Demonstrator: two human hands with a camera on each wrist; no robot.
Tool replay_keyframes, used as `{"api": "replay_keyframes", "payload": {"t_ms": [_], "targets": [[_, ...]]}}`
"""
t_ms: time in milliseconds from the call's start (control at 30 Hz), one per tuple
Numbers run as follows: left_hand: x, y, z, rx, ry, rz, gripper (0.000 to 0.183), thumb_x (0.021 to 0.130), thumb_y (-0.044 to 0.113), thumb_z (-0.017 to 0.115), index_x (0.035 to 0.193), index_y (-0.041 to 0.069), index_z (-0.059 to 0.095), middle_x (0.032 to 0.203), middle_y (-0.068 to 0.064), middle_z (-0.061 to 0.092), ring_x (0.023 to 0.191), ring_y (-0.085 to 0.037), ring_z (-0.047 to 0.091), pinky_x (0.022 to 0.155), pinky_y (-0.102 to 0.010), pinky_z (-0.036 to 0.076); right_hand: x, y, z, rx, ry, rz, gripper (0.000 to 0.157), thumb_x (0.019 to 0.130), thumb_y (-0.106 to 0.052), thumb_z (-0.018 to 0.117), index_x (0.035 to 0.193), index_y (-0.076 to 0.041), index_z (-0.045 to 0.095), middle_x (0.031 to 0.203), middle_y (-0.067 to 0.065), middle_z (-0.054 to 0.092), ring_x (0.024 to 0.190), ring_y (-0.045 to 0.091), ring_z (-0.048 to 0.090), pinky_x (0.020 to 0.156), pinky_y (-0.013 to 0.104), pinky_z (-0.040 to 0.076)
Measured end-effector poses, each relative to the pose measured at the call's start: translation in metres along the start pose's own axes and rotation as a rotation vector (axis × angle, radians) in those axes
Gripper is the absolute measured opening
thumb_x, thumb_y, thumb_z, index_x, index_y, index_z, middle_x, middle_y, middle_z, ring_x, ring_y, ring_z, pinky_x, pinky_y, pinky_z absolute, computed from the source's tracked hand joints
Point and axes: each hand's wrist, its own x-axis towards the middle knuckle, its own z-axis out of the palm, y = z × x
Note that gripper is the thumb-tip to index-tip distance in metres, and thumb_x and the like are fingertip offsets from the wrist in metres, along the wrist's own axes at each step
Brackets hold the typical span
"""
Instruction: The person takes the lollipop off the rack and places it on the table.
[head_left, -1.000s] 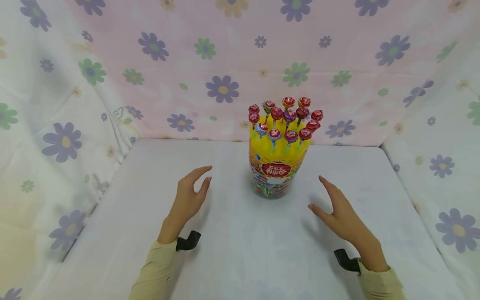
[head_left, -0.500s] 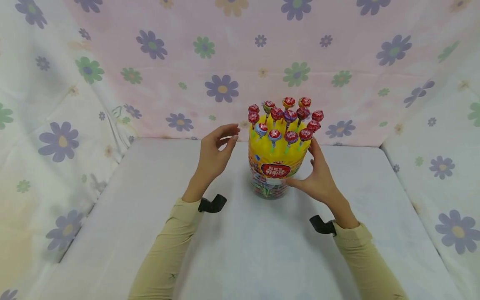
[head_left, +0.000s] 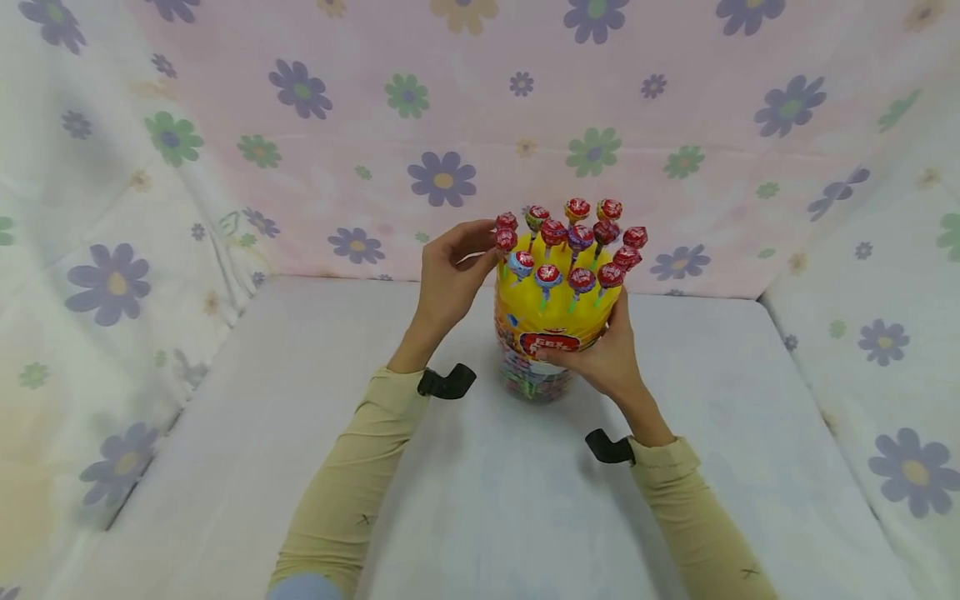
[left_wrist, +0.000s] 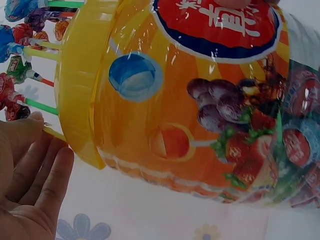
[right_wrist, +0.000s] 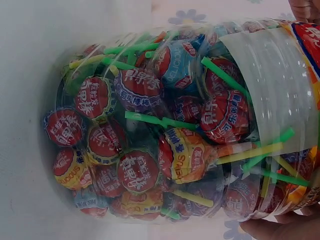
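Note:
A clear jar (head_left: pixel 536 383) of wrapped lollipops stands on the table, with a yellow lid (left_wrist: pixel 80 85) in which several more lollipops (head_left: pixel 580 237) are stuck upright by their sticks. My right hand (head_left: pixel 611 354) grips the jar's right side, thumb across the red label and fingers mostly hidden behind. At the lid's left edge, my left hand (head_left: pixel 450 275) has its thumb and index finger beside a red lollipop (head_left: pixel 506 241); its other fingers (left_wrist: pixel 57 172) are loosely bent, and no pinch shows. Loose lollipops (right_wrist: pixel 137 170) fill the jar's lower part.
The white table (head_left: pixel 262 400) is enclosed by flower-printed cloth (head_left: pixel 360 158) at the back and sides. The jar stands near the table's back edge. A black camera mount (head_left: pixel 447 382) is on each wrist. A pale blue rounded shape (head_left: pixel 306 587) shows at the bottom edge.
Both hands have moved forward and inward to the jar. The right hand has taken hold of its side; the left has come up to the lollipops at the lid's left edge.

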Motion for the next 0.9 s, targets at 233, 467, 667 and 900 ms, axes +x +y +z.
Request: {"api": "replay_keyframes", "payload": {"t_ms": [233,467,667,900], "targets": [[0.003,0.001,0.005,0.009,0.006,0.055,0.03,0.092,-0.009,0.068,0.121,-0.014,0.064,0.117,-0.028,0.069,0.104,-0.039,0.071,0.091,-0.031,0.06,0.0,-0.001,0.0,-0.015,0.003,-0.006,0.1,0.073,0.003,0.088,0.15,-0.004,0.025,0.143,0.016,0.049,0.131,0.028,0.052,0.114,0.05,0.044],[0.004,0.0,0.007,0.05,0.018,0.058,0.025,0.092,-0.008,0.067,0.117,-0.014,0.066,0.112,-0.027,0.07,0.102,-0.038,0.071,0.091,-0.034,0.06,-0.001,0.001,0.0,0.003,0.003,-0.005,0.101,0.074,0.002,0.088,0.151,-0.007,0.024,0.144,0.014,0.048,0.132,0.025,0.051,0.115,0.049,0.043],[0.006,0.001,0.008,0.048,0.057,0.057,0.024,0.093,-0.007,0.067,0.116,-0.013,0.067,0.108,-0.027,0.071,0.1,-0.037,0.072,0.089,-0.031,0.061,-0.001,0.002,0.001,0.027,0.009,-0.005,0.103,0.073,0.004,0.088,0.152,-0.009,0.024,0.145,0.014,0.047,0.133,0.023,0.05,0.117,0.048,0.041],[0.013,0.012,-0.001,-0.003,0.129,0.147,0.022,0.093,-0.005,0.069,0.114,-0.012,0.068,0.105,-0.027,0.071,0.094,-0.02,0.073,0.085,-0.03,0.062,-0.001,0.002,0.0,0.037,0.006,-0.005,0.102,0.074,0.002,0.088,0.152,-0.012,0.025,0.145,0.012,0.047,0.133,0.022,0.051,0.116,0.047,0.042]]}}
